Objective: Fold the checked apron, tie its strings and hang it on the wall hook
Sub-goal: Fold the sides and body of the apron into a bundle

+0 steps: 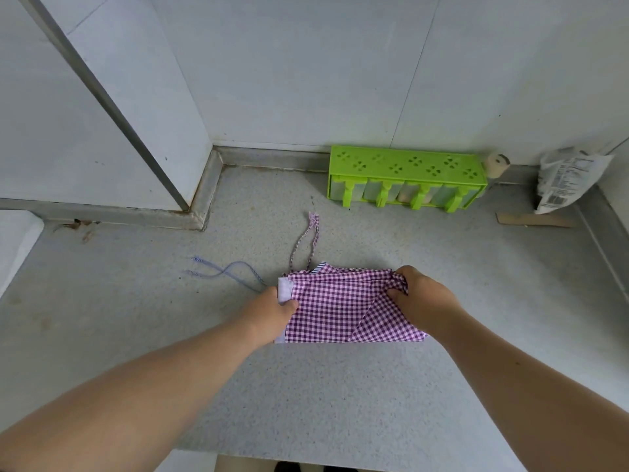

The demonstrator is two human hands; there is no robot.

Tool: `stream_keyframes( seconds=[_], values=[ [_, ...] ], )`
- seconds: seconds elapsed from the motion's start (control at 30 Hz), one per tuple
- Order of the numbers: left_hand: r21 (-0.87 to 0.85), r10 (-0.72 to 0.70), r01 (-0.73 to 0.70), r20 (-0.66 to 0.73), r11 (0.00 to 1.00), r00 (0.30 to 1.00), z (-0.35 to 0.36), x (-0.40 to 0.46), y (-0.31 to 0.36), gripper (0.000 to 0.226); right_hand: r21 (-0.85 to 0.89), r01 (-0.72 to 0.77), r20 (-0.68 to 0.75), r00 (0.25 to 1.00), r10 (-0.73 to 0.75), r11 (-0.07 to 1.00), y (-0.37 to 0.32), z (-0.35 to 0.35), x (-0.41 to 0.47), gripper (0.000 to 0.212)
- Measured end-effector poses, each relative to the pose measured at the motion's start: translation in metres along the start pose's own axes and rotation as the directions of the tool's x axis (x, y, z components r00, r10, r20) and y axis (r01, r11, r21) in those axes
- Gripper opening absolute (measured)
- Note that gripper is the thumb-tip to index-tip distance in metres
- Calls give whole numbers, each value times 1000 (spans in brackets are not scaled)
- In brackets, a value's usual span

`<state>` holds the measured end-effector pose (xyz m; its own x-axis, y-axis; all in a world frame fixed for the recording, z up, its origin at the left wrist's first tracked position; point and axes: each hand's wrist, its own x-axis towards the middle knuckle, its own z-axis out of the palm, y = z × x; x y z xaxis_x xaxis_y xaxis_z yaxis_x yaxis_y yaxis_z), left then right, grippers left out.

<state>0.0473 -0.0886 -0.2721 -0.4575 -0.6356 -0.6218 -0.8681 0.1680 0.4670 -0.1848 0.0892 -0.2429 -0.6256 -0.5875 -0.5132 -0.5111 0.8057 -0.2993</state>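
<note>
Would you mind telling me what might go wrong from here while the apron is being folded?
1. Both strings, the blue string and the purple string, trail loose on the counter beyond the checked apron; they could get trapped inside the next fold.
2. The right hand pinches only a bunched corner, so that flap may slip and skew the fold.
3. The left hand holds just the edge, so the layers may shift.
</note>
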Motion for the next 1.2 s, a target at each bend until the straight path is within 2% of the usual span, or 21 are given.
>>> stream_keyframes(
  seconds=[0.07,0.1,0.13,0.17,0.2,0.23,0.3,0.37,0.43,0.5,0.6,0.7,0.83,0.93,1.0,1.03,1.1,1.13,1.2],
  values=[
    [82,103,-91,-150,992,983,2,-4,0,55,-30,-5,-19,1000,5,1000,-2,6,4,42],
    [185,241,-202,-214,962,947,2,-4,-2,61,-48,0,-28,1000,-1,999,-3,8,4,43],
    [341,412,-323,-234,883,880,2,-4,-3,68,-63,10,-36,999,-12,998,-4,11,5,45],
    [494,566,-421,-188,761,802,2,-2,-2,74,-74,24,-40,999,-27,997,-5,13,6,47],
    [598,660,-488,-93,636,746,1,2,1,77,-84,39,-38,998,-42,996,-6,14,7,49],
    [646,690,-534,15,545,724,1,5,5,75,-108,45,-24,999,-48,993,-9,14,6,51],
    [678,620,-556,186,480,762,6,10,14,67,-251,69,-11,997,-74,966,-14,12,4,51],
    [676,555,-541,229,501,800,14,15,17,67,-428,164,-70,975,-213,889,-16,14,0,52],
    [686,544,-516,205,513,813,19,18,17,67,-435,306,-119,913,-391,847,-20,17,-1,55],
    [685,560,-508,174,522,810,21,21,16,66,-396,413,-100,868,-486,820,-21,28,1,56],
    [690,599,-506,130,517,790,22,25,13,64,-409,416,-81,870,-487,812,-19,47,8,59],
    [691,622,-499,91,523,777,21,31,7,63,-367,369,-171,876,-452,854,-17,59,12,44],
    [665,614,-492,62,563,787,22,33,6,55,-302,331,-202,894,-399,894,-21,65,18,36],
    [630,615,-466,-23,621,788,25,35,10,49,-271,318,-204,904,-377,909,-25,64,22,36],
    [601,650,-481,-85,638,755,27,33,8,40,-275,307,-214,904,-369,911,-27,65,22,33],
    [602,677,-502,-88,621,731,28,32,5,36,-280,305,-223,902,-371,910,-27,65,21,32],
    [613,734,-575,-11,541,679,29,31,0,44,-299,306,-228,897,-379,904,-28,66,21,30],
    [606,732,-594,29,529,681,28,31,0,49,-306,305,-223,898,-380,902,-29,66,21,29],
    [589,676,-572,59,570,734,27,30,5,50,-312,310,-209,900,-383,898,-33,66,23,26]
  ],
)
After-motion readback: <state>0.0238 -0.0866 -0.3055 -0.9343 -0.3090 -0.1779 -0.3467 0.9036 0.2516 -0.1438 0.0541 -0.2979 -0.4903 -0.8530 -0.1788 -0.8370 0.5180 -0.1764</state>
